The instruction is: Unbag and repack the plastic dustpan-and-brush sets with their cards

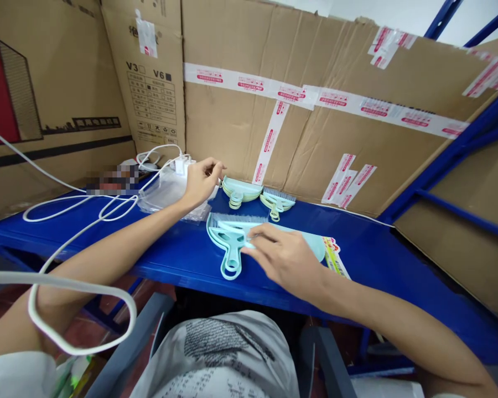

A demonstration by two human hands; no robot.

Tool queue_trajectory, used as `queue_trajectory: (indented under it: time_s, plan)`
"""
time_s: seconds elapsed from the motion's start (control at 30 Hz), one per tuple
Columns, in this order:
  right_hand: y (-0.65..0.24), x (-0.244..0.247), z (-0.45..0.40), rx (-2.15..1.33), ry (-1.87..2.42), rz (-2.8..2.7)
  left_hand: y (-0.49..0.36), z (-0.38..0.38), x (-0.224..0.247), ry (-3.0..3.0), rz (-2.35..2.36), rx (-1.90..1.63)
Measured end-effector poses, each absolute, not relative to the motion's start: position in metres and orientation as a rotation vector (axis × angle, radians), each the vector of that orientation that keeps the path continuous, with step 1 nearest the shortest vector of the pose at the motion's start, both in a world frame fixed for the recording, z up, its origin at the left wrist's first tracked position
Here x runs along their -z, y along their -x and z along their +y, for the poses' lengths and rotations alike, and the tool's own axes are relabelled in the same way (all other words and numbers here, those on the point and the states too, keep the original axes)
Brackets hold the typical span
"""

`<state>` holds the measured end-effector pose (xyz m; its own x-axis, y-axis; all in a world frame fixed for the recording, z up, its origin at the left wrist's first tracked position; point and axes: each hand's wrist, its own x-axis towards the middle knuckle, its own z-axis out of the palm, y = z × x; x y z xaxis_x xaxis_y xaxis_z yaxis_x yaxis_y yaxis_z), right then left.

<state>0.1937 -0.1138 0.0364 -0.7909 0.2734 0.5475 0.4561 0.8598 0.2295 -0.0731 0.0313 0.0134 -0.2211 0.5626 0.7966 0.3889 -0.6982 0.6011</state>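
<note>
My right hand (290, 260) is closed, thumb and fingers pinching the side of a light-blue hand brush (231, 260) near the table's front edge. The brush's grey bristles face away from me, its looped handle toward me. Beside and partly under this hand lies a light-blue dustpan (313, 240), with a printed card (336, 255) at its right end. My left hand (203, 179) is raised over clear plastic bags (161, 193), its fingers curled together; whatever they hold, if anything, is hidden. Just right of it sits a stack of dustpans (241, 190).
More hand brushes (279, 202) are piled beside the dustpan stack. A white cable (103, 213) loops across the left of the blue table (382, 276) and hangs over its front. Taped cardboard (232, 127) walls the back; blue metal bars (431, 160) slant up at right.
</note>
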Motion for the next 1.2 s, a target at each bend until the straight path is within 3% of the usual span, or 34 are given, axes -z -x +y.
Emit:
queue_trajectory:
  time_s: [0.23, 0.43, 0.6, 0.8, 1.2]
  plan:
    - [-0.279, -0.030, -0.132, 0.542, 0.747, -2.271, 0.067, 0.021, -0.021, -1.971, 1.209, -1.942]
    - [-0.312, 0.006, -0.137, 0.484, 0.627, -2.516, 0.052, -0.065, -0.045, -2.704, 1.030, -1.010]
    - [-0.312, 0.019, -0.136, 0.234, 0.615, -2.557, 0.064, -0.133, -0.006, -2.954, 0.858, -0.646]
    - [-0.309, 0.040, -0.126, 0.394, 0.740, -2.472, 0.068, -0.136, 0.044, -3.026, 0.896, -0.765]
    - [-0.307, 0.043, -0.124, 0.500, 0.567, -2.505, 0.061, -0.141, 0.055, -3.116, 0.750, -1.029]
